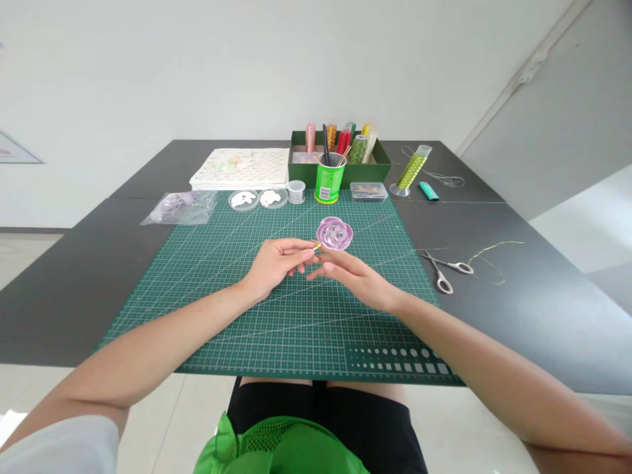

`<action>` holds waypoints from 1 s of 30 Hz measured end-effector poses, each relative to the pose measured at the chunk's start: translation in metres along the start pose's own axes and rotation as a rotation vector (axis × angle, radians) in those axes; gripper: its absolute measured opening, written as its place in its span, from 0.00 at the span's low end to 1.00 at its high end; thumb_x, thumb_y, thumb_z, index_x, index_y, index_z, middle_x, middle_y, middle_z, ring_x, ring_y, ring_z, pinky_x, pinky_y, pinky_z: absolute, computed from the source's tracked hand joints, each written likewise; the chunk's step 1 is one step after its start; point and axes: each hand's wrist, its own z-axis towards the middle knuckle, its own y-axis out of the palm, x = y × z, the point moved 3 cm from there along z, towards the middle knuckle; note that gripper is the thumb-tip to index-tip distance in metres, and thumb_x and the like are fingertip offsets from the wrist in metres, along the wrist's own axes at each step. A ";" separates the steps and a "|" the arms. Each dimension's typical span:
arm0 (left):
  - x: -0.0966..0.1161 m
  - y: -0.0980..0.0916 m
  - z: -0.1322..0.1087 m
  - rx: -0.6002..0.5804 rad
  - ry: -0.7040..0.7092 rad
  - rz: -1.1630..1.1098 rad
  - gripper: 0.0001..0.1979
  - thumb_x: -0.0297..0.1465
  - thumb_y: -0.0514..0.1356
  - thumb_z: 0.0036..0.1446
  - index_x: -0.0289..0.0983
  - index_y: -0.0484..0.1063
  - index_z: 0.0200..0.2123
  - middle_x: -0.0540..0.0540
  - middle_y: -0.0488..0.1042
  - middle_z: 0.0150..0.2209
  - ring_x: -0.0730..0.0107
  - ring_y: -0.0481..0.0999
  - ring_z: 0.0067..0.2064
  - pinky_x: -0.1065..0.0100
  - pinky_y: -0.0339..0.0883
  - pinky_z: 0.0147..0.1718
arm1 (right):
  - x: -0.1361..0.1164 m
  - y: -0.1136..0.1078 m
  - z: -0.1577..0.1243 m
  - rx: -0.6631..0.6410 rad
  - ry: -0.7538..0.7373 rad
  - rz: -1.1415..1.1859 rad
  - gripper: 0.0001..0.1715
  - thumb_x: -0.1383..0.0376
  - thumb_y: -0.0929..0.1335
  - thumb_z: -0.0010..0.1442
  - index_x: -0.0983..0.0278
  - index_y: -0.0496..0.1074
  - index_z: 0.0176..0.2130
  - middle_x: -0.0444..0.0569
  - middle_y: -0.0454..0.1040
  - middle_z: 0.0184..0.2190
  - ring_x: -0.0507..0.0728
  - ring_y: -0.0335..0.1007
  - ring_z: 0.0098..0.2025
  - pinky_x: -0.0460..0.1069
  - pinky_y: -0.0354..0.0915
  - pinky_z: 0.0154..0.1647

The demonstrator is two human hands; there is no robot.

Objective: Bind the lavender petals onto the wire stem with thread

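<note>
A light-purple artificial flower (334,233) with rounded, layered petals faces up above the green cutting mat (217,316). My left hand (282,262) pinches a short yellow-green stem (317,247) at the flower's lower left between thumb and fingers. Just below the flower, my right hand (363,282) reaches in from the right, its fingers stretched out and thumb apart. Its index fingertip is close to the stem; whether it touches is not clear.
Scissors (439,268) and loose yellow-green wire (494,247) lie to the right. Behind the mat stand a green can (330,181), a green box (306,172) of ribbon rolls and a yellow-green spool (413,171). Dishes of white pieces (243,199) and a plastic bag (182,209) are at left.
</note>
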 end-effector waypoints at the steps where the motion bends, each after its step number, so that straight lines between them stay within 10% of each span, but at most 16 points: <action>1: 0.000 0.000 0.000 0.004 0.003 0.003 0.17 0.39 0.71 0.52 0.37 0.85 0.44 0.43 0.84 0.31 0.75 0.72 0.24 0.74 0.61 0.21 | 0.000 0.001 -0.001 0.003 0.035 0.021 0.30 0.51 0.62 0.72 0.59 0.63 0.67 0.49 0.78 0.38 0.53 0.74 0.33 0.53 0.74 0.39; 4: -0.001 -0.002 0.001 0.024 0.008 0.001 0.17 0.39 0.71 0.53 0.37 0.84 0.44 0.43 0.84 0.33 0.75 0.73 0.25 0.74 0.62 0.21 | 0.000 -0.008 -0.003 0.141 0.102 -0.121 0.26 0.55 0.64 0.71 0.61 0.68 0.64 0.38 0.64 0.20 0.49 0.56 0.20 0.45 0.57 0.21; 9: -0.003 -0.006 0.002 0.074 -0.008 0.002 0.16 0.39 0.71 0.53 0.37 0.84 0.44 0.42 0.85 0.34 0.73 0.74 0.26 0.73 0.62 0.22 | -0.004 -0.023 -0.006 0.308 -0.019 -0.558 0.17 0.61 0.62 0.72 0.62 0.79 0.46 0.44 0.74 0.27 0.49 0.60 0.22 0.46 0.56 0.25; 18: 0.000 -0.006 0.001 0.101 -0.022 0.004 0.18 0.39 0.71 0.53 0.36 0.84 0.45 0.40 0.85 0.35 0.75 0.70 0.24 0.71 0.59 0.21 | 0.000 -0.014 -0.013 0.180 -0.129 -1.022 0.18 0.63 0.59 0.74 0.62 0.75 0.50 0.46 0.79 0.28 0.50 0.70 0.24 0.44 0.53 0.24; 30: 0.001 -0.004 0.002 0.098 -0.026 0.194 0.13 0.38 0.67 0.56 0.36 0.82 0.41 0.43 0.84 0.34 0.74 0.69 0.23 0.69 0.64 0.25 | -0.026 -0.009 -0.025 0.182 -0.614 -1.371 0.13 0.74 0.62 0.69 0.64 0.75 0.38 0.41 0.69 0.19 0.48 0.56 0.19 0.48 0.47 0.19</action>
